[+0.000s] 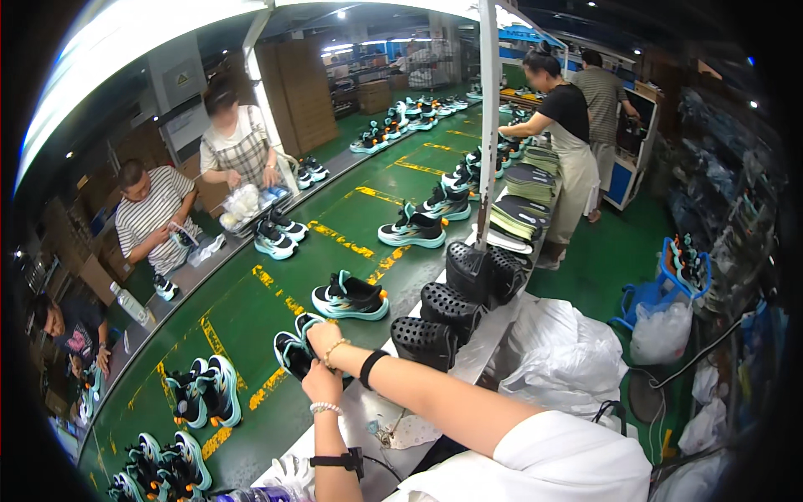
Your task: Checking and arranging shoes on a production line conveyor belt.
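Note:
On the green belt right in front of me are black, white and mint sneakers point(290, 355), toes toward the far side. My right hand point(324, 339) is closed at the opening of one sneaker, its fingers partly hidden. Just nearer, my left hand point(321, 382) is closed against the same sneakers, and its fingertips are hidden too. A single sneaker point(351, 299) lies just beyond my hands, with another sneaker point(413, 228) farther up the belt. To the left stands a pair of sneakers point(205, 393), and more sneakers point(163, 467) sit at the lower left.
Black perforated clogs point(425, 341) and stacked insoles point(529, 188) line the ledge on my right. White plastic sheeting point(562, 351) hangs beside it. A metal post point(488, 117) rises at the belt's edge. Several people work along both sides. A blue basket point(661, 284) stands on the right.

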### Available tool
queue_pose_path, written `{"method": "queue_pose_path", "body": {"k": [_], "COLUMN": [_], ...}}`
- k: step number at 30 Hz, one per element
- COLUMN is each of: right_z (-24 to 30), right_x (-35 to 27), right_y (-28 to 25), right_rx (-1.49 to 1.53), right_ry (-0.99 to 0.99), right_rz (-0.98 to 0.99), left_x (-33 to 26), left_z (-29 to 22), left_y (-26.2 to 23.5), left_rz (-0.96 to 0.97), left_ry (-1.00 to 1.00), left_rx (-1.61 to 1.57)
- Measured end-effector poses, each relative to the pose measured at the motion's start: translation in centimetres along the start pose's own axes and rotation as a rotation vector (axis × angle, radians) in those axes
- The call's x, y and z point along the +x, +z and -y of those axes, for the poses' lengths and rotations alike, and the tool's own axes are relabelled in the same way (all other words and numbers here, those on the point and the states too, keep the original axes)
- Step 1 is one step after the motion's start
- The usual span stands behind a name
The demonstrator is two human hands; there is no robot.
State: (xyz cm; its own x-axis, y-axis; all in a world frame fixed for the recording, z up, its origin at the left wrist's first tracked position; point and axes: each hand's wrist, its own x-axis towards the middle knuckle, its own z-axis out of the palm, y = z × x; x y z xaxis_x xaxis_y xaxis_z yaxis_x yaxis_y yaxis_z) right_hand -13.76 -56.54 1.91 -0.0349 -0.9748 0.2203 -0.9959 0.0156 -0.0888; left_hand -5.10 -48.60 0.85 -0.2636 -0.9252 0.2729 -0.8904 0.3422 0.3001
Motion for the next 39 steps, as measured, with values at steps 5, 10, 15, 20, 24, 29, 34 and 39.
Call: {"method": "queue_pose_path", "body": {"k": [5, 10, 15, 20, 24, 29, 34, 39], "right_z": [3.2, -2.4, -1.4, -2.9, -16.7, -28.0, -36.9, -42.0], "right_x": [1.2, 2.4, -1.4, -11.8, -21.6, -31.0, -35.2, -35.6], "right_y": [2.1, 2.6, -3.5, -10.5, -22.6, -25.9, -22.3, -19.7], "right_rx": [0.144, 0.248, 0.436, 0.807, 1.094, 1.417, 1.249, 1.155], "right_ry": [0.174, 0.339, 0.124, -0.452, -0.335, 0.059, 0.427, 0.731], "right_rz": [0.186, 0.162, 0.486, 0.183, 0.538, -0.292, -0.779, -0.963], "left_x": [-0.9, 0.7, 1.4, 2.4, 4.6, 10.3, 22.6, 40.3], "left_z": [1.8, -2.2, 0.1, 5.2, 0.5, 0.5, -7.6, -18.4], "left_y": [-0.1, 1.3, -0.5, -1.9, -4.4, -9.6, -13.0, -8.2], "left_rz": [-0.023, -0.038, 0.107, 0.197, 0.099, -0.099, -0.433, -0.485], "left_ry": [-0.087, 0.097, 0.051, 0.294, 0.111, 0.043, 0.371, 0.507], "left_rx": [-0.070, -0.101, -0.037, -0.095, -0.222, -0.380, -0.194, -0.012]}}
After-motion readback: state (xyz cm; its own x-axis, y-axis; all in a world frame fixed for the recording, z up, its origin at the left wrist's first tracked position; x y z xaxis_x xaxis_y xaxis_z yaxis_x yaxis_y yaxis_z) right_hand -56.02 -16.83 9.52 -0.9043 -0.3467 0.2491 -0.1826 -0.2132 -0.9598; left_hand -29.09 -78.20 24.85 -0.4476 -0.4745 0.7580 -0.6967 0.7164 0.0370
